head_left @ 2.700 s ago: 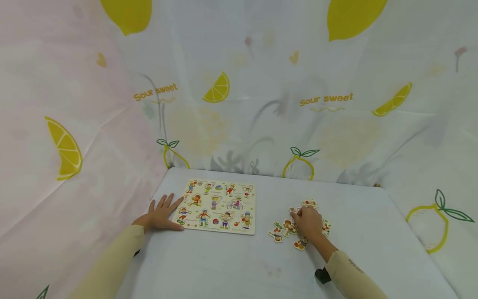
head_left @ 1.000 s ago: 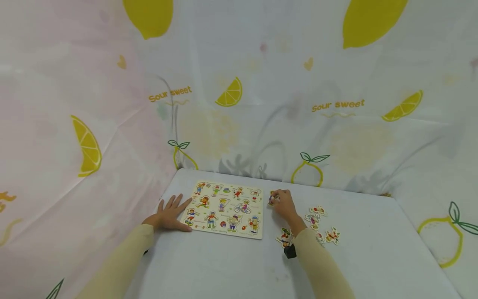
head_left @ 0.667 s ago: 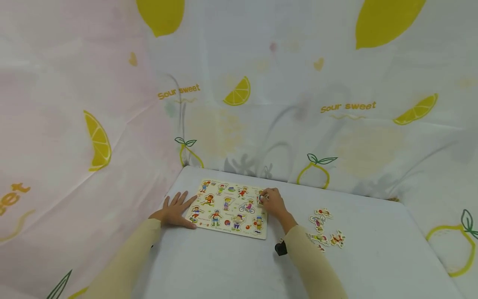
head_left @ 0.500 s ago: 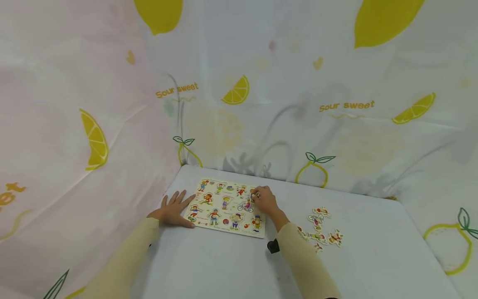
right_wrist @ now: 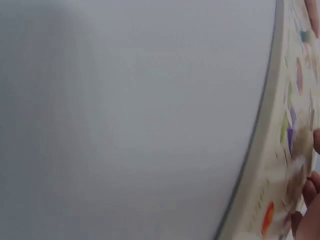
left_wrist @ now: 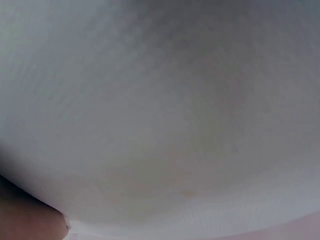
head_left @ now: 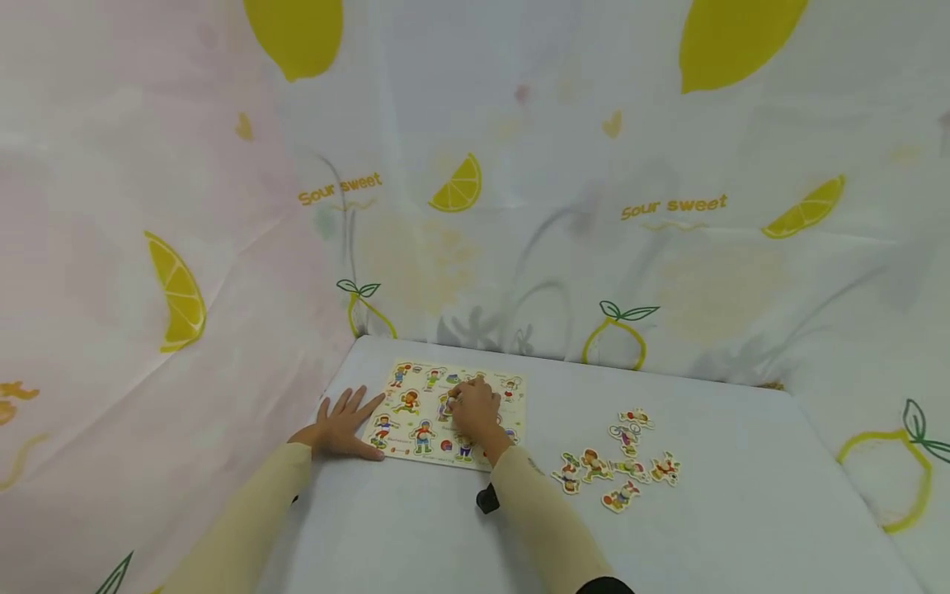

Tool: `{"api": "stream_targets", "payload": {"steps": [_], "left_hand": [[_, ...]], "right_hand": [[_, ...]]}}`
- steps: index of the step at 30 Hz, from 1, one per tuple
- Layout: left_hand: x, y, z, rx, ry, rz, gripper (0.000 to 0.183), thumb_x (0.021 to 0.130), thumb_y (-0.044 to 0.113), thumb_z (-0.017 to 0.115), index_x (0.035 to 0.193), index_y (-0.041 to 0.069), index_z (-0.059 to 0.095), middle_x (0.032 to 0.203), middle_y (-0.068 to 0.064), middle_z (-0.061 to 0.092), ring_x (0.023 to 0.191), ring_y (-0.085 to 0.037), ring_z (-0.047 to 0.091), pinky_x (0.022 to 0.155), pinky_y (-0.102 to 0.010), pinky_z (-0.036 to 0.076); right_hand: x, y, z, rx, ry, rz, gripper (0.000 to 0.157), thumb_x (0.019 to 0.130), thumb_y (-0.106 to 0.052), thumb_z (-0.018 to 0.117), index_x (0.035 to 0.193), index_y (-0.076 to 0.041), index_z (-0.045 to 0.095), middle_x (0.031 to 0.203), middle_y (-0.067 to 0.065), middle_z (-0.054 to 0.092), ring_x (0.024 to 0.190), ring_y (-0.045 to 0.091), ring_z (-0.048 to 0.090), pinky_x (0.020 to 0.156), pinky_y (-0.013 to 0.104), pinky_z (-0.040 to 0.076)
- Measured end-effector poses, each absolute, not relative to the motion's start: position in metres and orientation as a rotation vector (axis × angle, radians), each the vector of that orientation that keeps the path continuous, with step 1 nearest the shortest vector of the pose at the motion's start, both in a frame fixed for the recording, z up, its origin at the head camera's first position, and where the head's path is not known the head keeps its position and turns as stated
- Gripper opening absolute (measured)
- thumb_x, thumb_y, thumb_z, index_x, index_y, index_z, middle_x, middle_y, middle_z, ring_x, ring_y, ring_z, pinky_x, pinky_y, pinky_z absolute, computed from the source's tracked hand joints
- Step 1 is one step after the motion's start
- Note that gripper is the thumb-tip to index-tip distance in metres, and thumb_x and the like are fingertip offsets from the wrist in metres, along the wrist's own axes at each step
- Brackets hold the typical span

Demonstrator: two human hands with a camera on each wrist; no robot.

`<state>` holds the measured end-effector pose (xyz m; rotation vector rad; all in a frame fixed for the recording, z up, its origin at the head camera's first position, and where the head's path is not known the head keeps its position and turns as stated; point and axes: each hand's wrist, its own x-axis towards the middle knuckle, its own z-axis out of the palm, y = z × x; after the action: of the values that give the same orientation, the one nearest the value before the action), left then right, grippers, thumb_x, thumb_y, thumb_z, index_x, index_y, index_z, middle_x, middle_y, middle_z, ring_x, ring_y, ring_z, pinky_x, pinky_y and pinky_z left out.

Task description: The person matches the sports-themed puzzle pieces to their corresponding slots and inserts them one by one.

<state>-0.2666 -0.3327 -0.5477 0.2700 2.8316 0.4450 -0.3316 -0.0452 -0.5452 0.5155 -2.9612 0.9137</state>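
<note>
A cream puzzle board (head_left: 425, 414) printed with sports figures lies flat on the white table. My left hand (head_left: 343, 426) rests with its fingers spread at the board's left edge; the left wrist view shows just a bit of skin (left_wrist: 32, 220) low in the corner. Over the middle of the board, my right hand (head_left: 477, 409) pinches a small figure-shaped puzzle piece (head_left: 445, 407), partly covered by the fingers. Fingertips of that hand (right_wrist: 311, 192) touch down on the board's surface in the right wrist view, where blur hides the piece.
Several loose puzzle pieces (head_left: 596, 466) lie right of the board, one nearest the front (head_left: 619, 497). White cloth covers the table (head_left: 416, 528). Lemon-printed fabric walls (head_left: 519, 247) stand close behind and at both sides.
My right hand has picked a piece from the loose group, carried it left to the board's upper right, then on to its middle. The left hand stays at the board's edge.
</note>
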Motion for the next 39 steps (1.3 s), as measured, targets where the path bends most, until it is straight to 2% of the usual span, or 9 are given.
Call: {"api": "stream_targets", "payload": {"steps": [4, 10, 16, 22, 28, 31, 39], "left_hand": [[-0.265, -0.329, -0.546, 0.281, 2.815, 0.496, 0.127, 0.062, 0.085, 0.067, 0.16, 0.023, 0.014, 0.164, -0.027, -0.002, 0.148, -0.053, -0.006, 0.11, -0.073, -0.014], [-0.272, -0.336, -0.556, 0.232, 2.846, 0.398, 0.128, 0.061, 0.086, 0.066, 0.16, 0.024, 0.013, 0.166, -0.022, -0.004, 0.15, -0.048, -0.007, 0.112, -0.071, -0.012], [-0.279, -0.34, -0.564, 0.224, 2.845, 0.396, 0.13, 0.059, 0.085, 0.068, 0.16, 0.023, 0.015, 0.165, -0.022, -0.003, 0.15, -0.049, -0.006, 0.111, -0.072, -0.012], [-0.279, -0.342, -0.566, 0.238, 2.853, 0.387, 0.128, 0.06, 0.085, 0.067, 0.16, 0.024, 0.014, 0.166, -0.022, -0.002, 0.15, -0.049, -0.004, 0.112, -0.072, -0.011], [-0.279, -0.344, -0.566, 0.239, 2.845, 0.405, 0.128, 0.06, 0.085, 0.067, 0.16, 0.025, 0.013, 0.165, -0.022, -0.003, 0.15, -0.049, -0.005, 0.111, -0.072, -0.012], [-0.278, -0.344, -0.566, 0.23, 2.837, 0.411, 0.129, 0.06, 0.085, 0.068, 0.16, 0.024, 0.013, 0.166, -0.021, -0.003, 0.15, -0.049, -0.006, 0.111, -0.072, -0.012], [-0.276, -0.341, -0.56, 0.235, 2.83, 0.397, 0.129, 0.061, 0.086, 0.066, 0.16, 0.026, 0.011, 0.165, -0.021, -0.005, 0.15, -0.049, -0.007, 0.112, -0.071, -0.013]], "right_hand": [[-0.326, -0.053, -0.549, 0.382, -2.937, 0.866, 0.015, 0.095, -0.033, 0.066, 0.104, -0.024, 0.073, 0.133, 0.005, 0.058, 0.123, 0.031, 0.052, 0.102, 0.055, 0.038], [-0.322, -0.059, -0.549, 0.441, -2.889, 0.875, 0.013, 0.092, -0.033, 0.07, 0.1, -0.025, 0.076, 0.127, 0.001, 0.065, 0.118, 0.032, 0.056, 0.099, 0.056, 0.038], [-0.318, -0.064, -0.554, 0.384, -2.839, 0.903, 0.012, 0.087, -0.032, 0.075, 0.094, -0.022, 0.078, 0.119, 0.0, 0.069, 0.112, 0.029, 0.059, 0.093, 0.052, 0.039], [-0.313, -0.068, -0.556, 0.331, -2.779, 0.947, 0.014, 0.087, -0.031, 0.076, 0.094, -0.019, 0.078, 0.108, 0.0, 0.071, 0.107, 0.028, 0.061, 0.098, 0.051, 0.04], [-0.308, -0.07, -0.557, 0.342, -2.798, 0.915, 0.017, 0.091, -0.031, 0.072, 0.105, -0.022, 0.076, 0.12, 0.003, 0.065, 0.115, 0.029, 0.058, 0.103, 0.053, 0.039], [-0.307, -0.069, -0.555, 0.341, -2.823, 0.925, 0.017, 0.092, -0.031, 0.07, 0.105, -0.023, 0.077, 0.126, 0.004, 0.063, 0.118, 0.029, 0.056, 0.104, 0.053, 0.038], [-0.307, -0.07, -0.556, 0.324, -2.808, 0.974, 0.015, 0.093, -0.024, 0.066, 0.102, -0.018, 0.076, 0.123, 0.006, 0.061, 0.117, 0.03, 0.055, 0.105, 0.054, 0.036]]}}
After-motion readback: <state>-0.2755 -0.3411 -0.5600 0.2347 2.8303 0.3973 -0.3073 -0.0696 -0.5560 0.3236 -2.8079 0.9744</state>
